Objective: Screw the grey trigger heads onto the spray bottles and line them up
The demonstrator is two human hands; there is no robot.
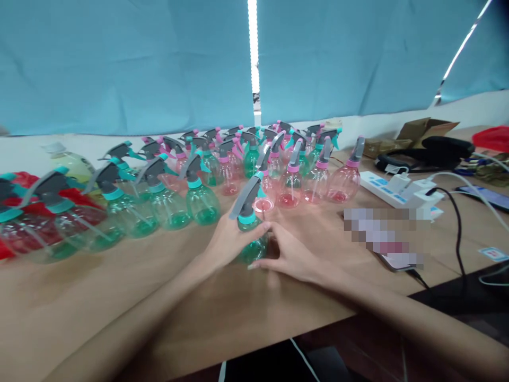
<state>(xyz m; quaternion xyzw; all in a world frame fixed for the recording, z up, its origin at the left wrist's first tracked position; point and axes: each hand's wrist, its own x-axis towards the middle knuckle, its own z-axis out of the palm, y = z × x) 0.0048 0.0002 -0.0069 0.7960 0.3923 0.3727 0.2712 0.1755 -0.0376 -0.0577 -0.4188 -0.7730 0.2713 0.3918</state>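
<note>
Green bottle is held roughly upright before the other bottles, gripped below its collar by the left hand and lower down by the curled right hand, presumably so tipping is prevented.

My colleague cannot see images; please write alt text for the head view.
A person's left hand holds a green spray bottle at a brown table, while the right hand curves around its side. More green bottles and pink bottles stand beyond, a blue sheet behind them; a power strip lies at right.
</note>
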